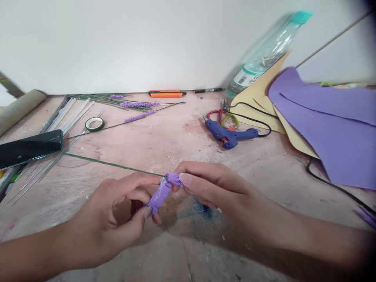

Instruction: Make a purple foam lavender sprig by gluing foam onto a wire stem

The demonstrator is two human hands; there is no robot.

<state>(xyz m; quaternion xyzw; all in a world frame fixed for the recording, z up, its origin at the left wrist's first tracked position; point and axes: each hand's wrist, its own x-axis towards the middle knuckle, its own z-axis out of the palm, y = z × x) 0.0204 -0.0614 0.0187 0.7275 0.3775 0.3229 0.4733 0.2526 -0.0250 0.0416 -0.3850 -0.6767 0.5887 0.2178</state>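
Note:
My left hand (pixel 117 219) pinches a purple foam strip (pixel 161 194) between thumb and fingers, low over the wooden table (pixel 152 141). My right hand (pixel 214 186) grips the strip's upper end, where it wraps around the tip of a thin green wire stem (pixel 111 165). The stem runs off to the left across the table. Both hands meet at the strip, near the table's front edge.
A blue glue gun (pixel 230 136) with a black cord lies at centre right, red scissors (pixel 216 114) behind it. Purple (pixel 331 129) and tan foam sheets and a plastic bottle (pixel 264 55) fill the right. Finished purple stems (pixel 138 110), green tape (pixel 94 124), wires, a phone (pixel 29 149) lie left.

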